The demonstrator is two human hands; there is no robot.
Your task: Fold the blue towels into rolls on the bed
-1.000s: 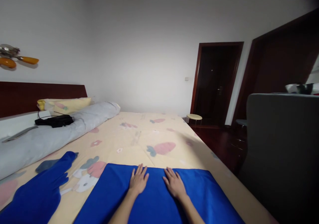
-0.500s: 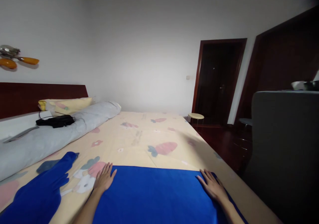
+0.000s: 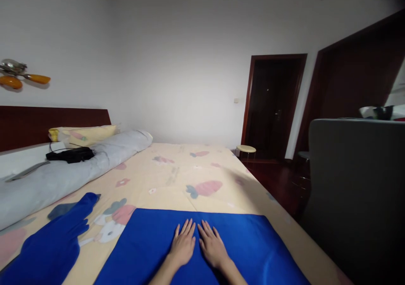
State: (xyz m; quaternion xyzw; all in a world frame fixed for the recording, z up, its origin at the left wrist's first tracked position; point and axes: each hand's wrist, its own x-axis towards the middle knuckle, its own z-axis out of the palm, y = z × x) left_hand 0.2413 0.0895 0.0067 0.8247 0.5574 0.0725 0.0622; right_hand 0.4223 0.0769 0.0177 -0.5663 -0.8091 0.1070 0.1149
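Plainly spread before us, a blue cloth (image 3: 247, 242) lay on the bed (image 3: 172, 196), in the near part that we could see, a little inside the bed's right edge. Its far edge ran nearly straight, its near side passed out of view, and a soft, shiny crease crossed its right part. On it we had both palms down: our left hand (image 3: 184, 245) and our right hand (image 3: 212, 247) rested side by side, a narrow strip of blue between them. Our fingers were stretched out straight with only slim gaps, thumbs a little apart from the rest, and they gripped nothing.

Toward the bed's near left corner we saw a second blue piece of fabric (image 3: 50, 247), longer and crumpled, well apart from our hands. The sheet (image 3: 180, 158) under both was cream, printed with carrots, flowers and a rabbit-like figure. Along the bed's left side stretched a pale grey roll of bedding (image 3: 107, 156), with a black item (image 3: 74, 154) on top that we could not identify. Behind it, a yellow pillow (image 3: 91, 134) sat against the dark red headboard (image 3: 63, 118). Beyond the bed's far right corner stood a round stool (image 3: 246, 149), near a dark door (image 3: 268, 103).
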